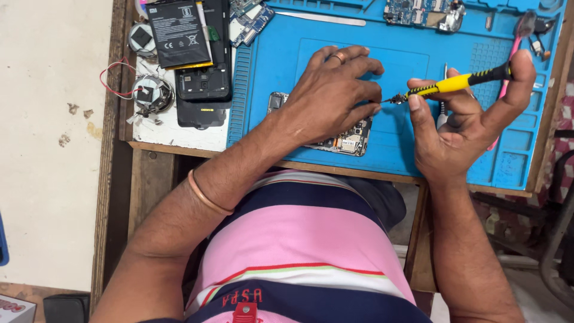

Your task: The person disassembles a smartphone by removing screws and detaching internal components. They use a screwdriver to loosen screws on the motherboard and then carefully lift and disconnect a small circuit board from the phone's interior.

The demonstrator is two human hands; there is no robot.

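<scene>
Gripping a yellow screwdriver (457, 82) at centre right, the right hand (463, 128) is closed; the left hand (332, 96) rests half-open on an opened phone (335, 139).

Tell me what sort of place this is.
Probably a phone repair bench: a blue repair mat, an opened phone under the left hand, a yellow screwdriver in the right hand, and a loose battery.

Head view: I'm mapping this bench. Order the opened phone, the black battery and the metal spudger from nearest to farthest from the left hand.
From the left hand:
1. Opened phone, directly under it.
2. Metal spudger, beyond it, along the mat's far edge.
3. Black battery, far left, off the blue mat.
</scene>
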